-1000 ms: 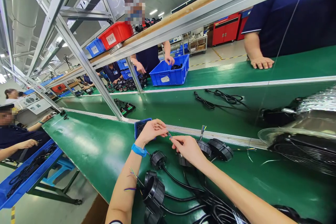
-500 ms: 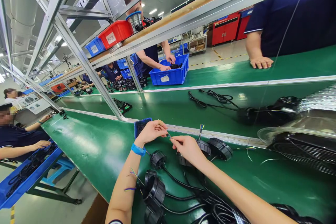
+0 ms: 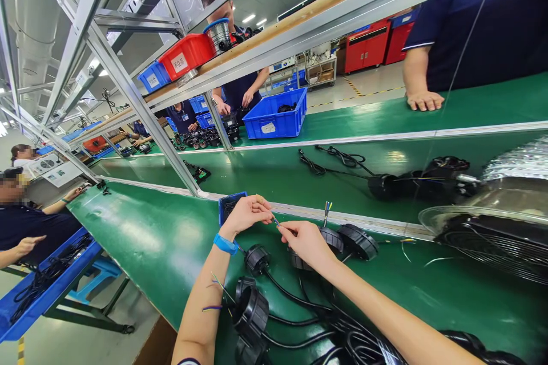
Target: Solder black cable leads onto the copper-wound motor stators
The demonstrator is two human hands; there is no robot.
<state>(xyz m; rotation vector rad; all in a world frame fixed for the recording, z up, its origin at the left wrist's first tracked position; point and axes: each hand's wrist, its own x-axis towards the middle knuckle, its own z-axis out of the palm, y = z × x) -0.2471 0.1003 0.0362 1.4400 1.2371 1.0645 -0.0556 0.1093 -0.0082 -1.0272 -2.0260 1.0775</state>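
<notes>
My left hand (image 3: 248, 214), with a blue wristband (image 3: 225, 244), pinches one end of a thin wire (image 3: 276, 220) above the green bench. My right hand (image 3: 305, 241) pinches the other end, fingertips almost touching the left ones. Under both hands lie several black round cable connectors (image 3: 257, 259) with black cords (image 3: 295, 299). A small blue tray (image 3: 226, 205) sits just behind my left hand. Another connector (image 3: 358, 241) lies to the right, and coloured wire ends (image 3: 327, 207) stick up behind it.
A green conveyor belt (image 3: 274, 174) carries black cabled parts (image 3: 411, 179) past me. A large fan with a wire guard (image 3: 492, 234) stands at right. Slanted metal frame posts (image 3: 141, 108) rise at left. Other people work across the belt near a blue bin (image 3: 276, 117) and at the far left.
My hands have stayed in place on the wire. The cabled parts on the belt have slid left. The person at the blue bin has drawn both hands out of it.
</notes>
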